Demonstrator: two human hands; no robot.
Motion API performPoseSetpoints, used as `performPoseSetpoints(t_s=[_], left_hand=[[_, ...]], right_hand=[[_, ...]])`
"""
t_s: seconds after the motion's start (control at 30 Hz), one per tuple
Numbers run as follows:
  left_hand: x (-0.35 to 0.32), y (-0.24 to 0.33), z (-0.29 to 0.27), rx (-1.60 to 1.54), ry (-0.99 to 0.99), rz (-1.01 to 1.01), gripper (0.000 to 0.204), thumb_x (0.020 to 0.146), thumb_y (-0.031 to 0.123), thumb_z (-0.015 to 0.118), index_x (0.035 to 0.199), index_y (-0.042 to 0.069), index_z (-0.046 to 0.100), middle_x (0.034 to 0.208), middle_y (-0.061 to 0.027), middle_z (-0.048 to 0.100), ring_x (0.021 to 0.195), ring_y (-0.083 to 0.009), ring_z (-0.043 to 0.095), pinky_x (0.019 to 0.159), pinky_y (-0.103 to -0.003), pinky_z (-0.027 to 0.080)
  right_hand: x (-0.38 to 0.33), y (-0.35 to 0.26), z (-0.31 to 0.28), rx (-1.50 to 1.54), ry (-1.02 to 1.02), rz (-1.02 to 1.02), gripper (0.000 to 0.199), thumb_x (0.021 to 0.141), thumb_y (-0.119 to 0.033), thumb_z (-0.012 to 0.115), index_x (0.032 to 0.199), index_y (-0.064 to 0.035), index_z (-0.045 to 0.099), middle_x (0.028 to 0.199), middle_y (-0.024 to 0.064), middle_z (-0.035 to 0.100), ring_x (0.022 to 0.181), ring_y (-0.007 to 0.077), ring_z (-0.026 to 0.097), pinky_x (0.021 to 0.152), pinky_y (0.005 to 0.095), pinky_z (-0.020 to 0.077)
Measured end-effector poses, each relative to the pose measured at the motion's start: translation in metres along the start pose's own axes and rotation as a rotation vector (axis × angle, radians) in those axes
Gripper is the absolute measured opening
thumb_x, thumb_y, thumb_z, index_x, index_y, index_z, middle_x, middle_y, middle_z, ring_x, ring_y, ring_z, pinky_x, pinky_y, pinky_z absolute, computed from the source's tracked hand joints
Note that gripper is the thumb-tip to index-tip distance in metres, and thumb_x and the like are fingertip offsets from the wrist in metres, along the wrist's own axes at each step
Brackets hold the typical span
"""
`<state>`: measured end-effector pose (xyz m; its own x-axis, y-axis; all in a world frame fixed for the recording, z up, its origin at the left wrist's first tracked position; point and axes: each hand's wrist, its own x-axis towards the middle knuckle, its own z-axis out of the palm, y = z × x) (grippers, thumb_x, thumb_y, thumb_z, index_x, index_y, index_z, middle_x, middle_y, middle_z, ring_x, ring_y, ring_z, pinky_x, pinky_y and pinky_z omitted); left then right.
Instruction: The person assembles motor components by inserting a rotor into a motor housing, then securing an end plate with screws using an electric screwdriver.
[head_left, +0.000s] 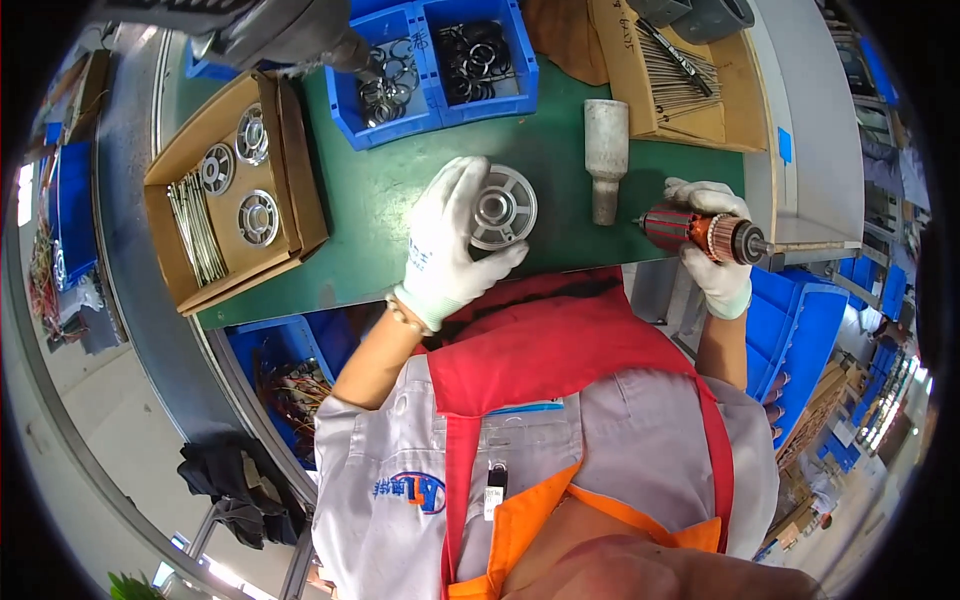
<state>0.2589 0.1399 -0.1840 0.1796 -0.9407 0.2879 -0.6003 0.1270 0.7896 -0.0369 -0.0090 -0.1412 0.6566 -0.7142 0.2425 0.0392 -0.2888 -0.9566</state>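
1 armature, probably heavy and rigid, suits a core grip: right hand curls around it; left hand, half-spread, cups a metal flange.

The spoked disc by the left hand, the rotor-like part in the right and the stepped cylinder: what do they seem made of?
Spoked disc: probably cast metal, perhaps aluminium, given its pale silvery sheen.
Rotor-like part: mixed; its coppery band suggests copper, its red section perhaps paint or lacquer.
Stepped cylinder: seemingly metal, dull, mottled grey; which metal is unclear.
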Motion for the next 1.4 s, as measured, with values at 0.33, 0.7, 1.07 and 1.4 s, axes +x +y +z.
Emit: performPoseSetpoints(t_s=[0.33,0.7,1.07,1.4], left_hand=[[0.003,-0.011,-0.005,-0.151,-0.127,0.021,0.085,0.066,0.012,0.079,0.140,-0.004,0.041,0.142,-0.0228,0.046,0.135,-0.0374,0.043,0.111,-0.042,0.035],[-0.002,-0.014,0.007,-0.074,0.110,0.189,0.077,0.060,0.017,0.077,0.129,-0.005,0.049,0.127,-0.0251,0.056,0.119,-0.0432,0.054,0.103,-0.045,0.044],[0.005,-0.003,0.000,-0.226,-0.051,-0.015,0.069,0.062,0.016,0.073,0.127,0.003,0.052,0.112,-0.0223,0.062,0.104,-0.0419,0.059,0.091,-0.042,0.049],[-0.010,-0.001,0.018,-0.357,0.058,-0.002,0.088,0.059,0.018,0.083,0.136,0.002,0.043,0.129,-0.0181,0.052,0.121,-0.0342,0.052,0.104,-0.042,0.040]], right_hand=[[0.006,-0.012,0.025,0.107,0.238,-0.063,0.029,0.082,0.001,0.065,0.108,-0.0025,0.053,0.097,0.0151,0.060,0.091,0.0280,0.063,0.086,0.0462,0.0521],[0.081,-0.047,0.115,0.303,-0.263,-0.394,0.029,0.088,-0.009,0.065,0.111,-0.0046,0.049,0.101,0.0166,0.058,0.094,0.0302,0.062,0.088,0.0502,0.0508],[0.090,-0.018,0.159,0.162,-0.148,-0.196,0.032,0.067,-0.002,0.078,0.095,-0.0050,0.063,0.093,0.0075,0.069,0.083,0.0148,0.067,0.077,0.0291,0.0541],[0.097,-0.016,0.135,0.123,-0.438,0.022,0.052,0.074,-0.020,0.079,0.119,-0.0056,0.059,0.112,0.0080,0.066,0.108,0.0170,0.062,0.096,0.0318,0.0473]])
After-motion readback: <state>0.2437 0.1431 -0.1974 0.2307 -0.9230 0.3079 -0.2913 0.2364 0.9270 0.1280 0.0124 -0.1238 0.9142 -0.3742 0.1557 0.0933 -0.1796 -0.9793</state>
